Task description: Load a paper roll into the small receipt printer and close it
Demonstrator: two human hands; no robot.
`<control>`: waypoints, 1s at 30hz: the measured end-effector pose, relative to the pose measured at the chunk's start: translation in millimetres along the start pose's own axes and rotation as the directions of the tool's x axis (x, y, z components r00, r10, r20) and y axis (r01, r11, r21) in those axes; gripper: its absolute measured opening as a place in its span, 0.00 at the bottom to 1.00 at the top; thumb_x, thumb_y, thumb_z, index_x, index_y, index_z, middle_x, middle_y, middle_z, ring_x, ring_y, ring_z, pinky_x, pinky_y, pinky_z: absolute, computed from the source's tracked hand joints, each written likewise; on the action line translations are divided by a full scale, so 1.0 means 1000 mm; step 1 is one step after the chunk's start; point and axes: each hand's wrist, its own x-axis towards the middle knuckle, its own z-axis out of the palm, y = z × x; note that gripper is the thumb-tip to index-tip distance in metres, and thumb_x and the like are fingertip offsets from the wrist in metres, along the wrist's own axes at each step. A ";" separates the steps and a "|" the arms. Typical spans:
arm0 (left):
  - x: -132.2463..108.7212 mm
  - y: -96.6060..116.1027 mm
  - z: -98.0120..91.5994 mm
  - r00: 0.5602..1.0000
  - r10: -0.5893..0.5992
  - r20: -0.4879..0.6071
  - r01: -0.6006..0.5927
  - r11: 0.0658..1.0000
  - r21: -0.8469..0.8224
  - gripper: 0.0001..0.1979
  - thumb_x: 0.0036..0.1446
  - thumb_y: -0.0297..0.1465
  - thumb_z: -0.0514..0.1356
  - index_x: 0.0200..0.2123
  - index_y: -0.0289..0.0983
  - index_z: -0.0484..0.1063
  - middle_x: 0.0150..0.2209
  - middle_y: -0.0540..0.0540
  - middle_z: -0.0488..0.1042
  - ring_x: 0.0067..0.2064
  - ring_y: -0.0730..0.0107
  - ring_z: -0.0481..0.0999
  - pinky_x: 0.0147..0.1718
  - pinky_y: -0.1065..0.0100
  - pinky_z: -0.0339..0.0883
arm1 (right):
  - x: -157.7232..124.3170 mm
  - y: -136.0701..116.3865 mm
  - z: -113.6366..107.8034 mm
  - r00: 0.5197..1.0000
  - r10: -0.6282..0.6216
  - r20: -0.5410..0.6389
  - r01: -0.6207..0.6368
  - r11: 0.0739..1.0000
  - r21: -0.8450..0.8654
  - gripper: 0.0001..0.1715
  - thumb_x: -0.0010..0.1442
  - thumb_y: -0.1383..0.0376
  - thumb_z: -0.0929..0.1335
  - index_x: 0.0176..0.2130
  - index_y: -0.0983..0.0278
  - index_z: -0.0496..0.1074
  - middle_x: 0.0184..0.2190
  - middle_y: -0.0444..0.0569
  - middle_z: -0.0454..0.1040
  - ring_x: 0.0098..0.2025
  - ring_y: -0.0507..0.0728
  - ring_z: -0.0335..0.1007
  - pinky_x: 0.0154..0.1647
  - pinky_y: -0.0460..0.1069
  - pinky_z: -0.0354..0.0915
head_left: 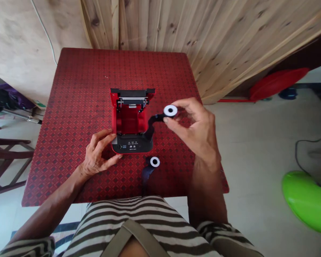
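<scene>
A red and black printer-like device [135, 144] stands on the table with its lid [133, 93] raised and its red inner bay showing. My left hand [98, 153] rests against the device's left front corner, fingers apart. Between the thumb and fingers of my right hand [196, 126] is a small white-ended roll [170, 110], held to the right of the device. A dark strip [150, 126] runs from this roll down to the device's right side. A second white-ended roll [155, 161] with a dark strip lies on the table in front of the device.
The device stands on a table with a red patterned cover [80, 82]. Wood panelling [155, 25] rises behind it. On the floor at right is a green plastic object [307, 201]; a wooden chair [9, 164] is at left. A red round object [278, 84] is at upper right.
</scene>
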 end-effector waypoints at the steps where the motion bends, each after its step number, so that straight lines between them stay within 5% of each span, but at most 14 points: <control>1: 0.000 0.000 0.000 1.000 0.002 -0.002 -0.002 1.000 0.003 0.36 0.63 0.43 0.71 0.68 0.36 0.67 0.58 0.34 0.75 0.59 0.55 0.79 0.56 0.57 0.80 | -0.002 0.019 0.001 0.997 0.071 -0.042 -0.066 0.993 0.100 0.15 0.59 0.62 0.76 0.45 0.58 0.75 0.42 0.46 0.83 0.41 0.58 0.80 0.44 0.54 0.76; 6: 0.001 -0.001 0.000 1.000 0.001 -0.003 -0.001 1.000 0.024 0.35 0.63 0.45 0.70 0.67 0.37 0.67 0.58 0.35 0.75 0.59 0.55 0.79 0.57 0.56 0.80 | -0.013 0.094 0.029 0.954 0.270 -0.128 -0.237 0.944 0.230 0.18 0.55 0.57 0.77 0.42 0.58 0.73 0.41 0.48 0.83 0.44 0.60 0.82 0.53 0.59 0.75; 11: 0.002 -0.001 0.000 1.000 0.010 -0.009 -0.009 0.999 0.035 0.34 0.63 0.45 0.69 0.67 0.38 0.67 0.58 0.36 0.75 0.59 0.54 0.79 0.57 0.55 0.80 | -0.016 0.110 0.047 0.944 0.299 -0.141 -0.266 0.940 0.214 0.18 0.56 0.54 0.76 0.43 0.57 0.72 0.42 0.47 0.83 0.45 0.60 0.82 0.55 0.60 0.77; 17: 0.004 -0.001 0.000 1.000 0.009 -0.004 -0.009 0.999 0.047 0.34 0.63 0.45 0.69 0.67 0.39 0.66 0.58 0.36 0.76 0.59 0.54 0.79 0.56 0.54 0.80 | -0.028 0.095 0.029 0.946 0.302 -0.121 -0.294 0.952 0.081 0.31 0.55 0.56 0.77 0.55 0.58 0.72 0.56 0.55 0.81 0.54 0.64 0.81 0.55 0.62 0.78; 20: 0.005 0.000 -0.001 1.000 0.013 0.000 -0.013 0.999 0.049 0.35 0.63 0.46 0.70 0.68 0.40 0.66 0.58 0.37 0.76 0.58 0.54 0.79 0.56 0.54 0.80 | -0.056 0.067 0.001 0.942 0.311 -0.130 -0.314 0.950 -0.003 0.21 0.61 0.57 0.75 0.52 0.58 0.76 0.53 0.54 0.83 0.51 0.62 0.82 0.50 0.59 0.80; 23: 0.005 -0.001 0.000 1.000 0.019 -0.011 -0.018 0.999 0.042 0.36 0.62 0.45 0.70 0.68 0.40 0.66 0.59 0.37 0.75 0.58 0.53 0.79 0.57 0.53 0.79 | -0.089 0.036 -0.019 0.914 0.351 0.204 -0.360 0.933 0.010 0.12 0.61 0.58 0.76 0.45 0.58 0.81 0.42 0.48 0.86 0.38 0.57 0.82 0.44 0.56 0.80; 26: 0.005 -0.002 0.001 1.000 0.017 -0.012 -0.017 0.999 0.035 0.37 0.61 0.46 0.71 0.68 0.42 0.66 0.59 0.38 0.75 0.59 0.52 0.79 0.57 0.51 0.78 | -0.114 0.022 -0.011 0.875 0.284 0.391 -0.328 0.944 0.047 0.23 0.59 0.62 0.78 0.54 0.55 0.81 0.49 0.49 0.86 0.40 0.57 0.83 0.47 0.57 0.80; 30: 0.005 -0.002 0.001 1.000 0.006 -0.008 -0.006 0.999 0.046 0.36 0.62 0.47 0.70 0.69 0.43 0.65 0.60 0.38 0.75 0.59 0.52 0.79 0.57 0.50 0.79 | -0.127 0.024 0.019 0.920 0.186 0.344 -0.228 0.970 0.086 0.20 0.62 0.66 0.74 0.54 0.55 0.81 0.51 0.50 0.86 0.51 0.61 0.83 0.56 0.62 0.77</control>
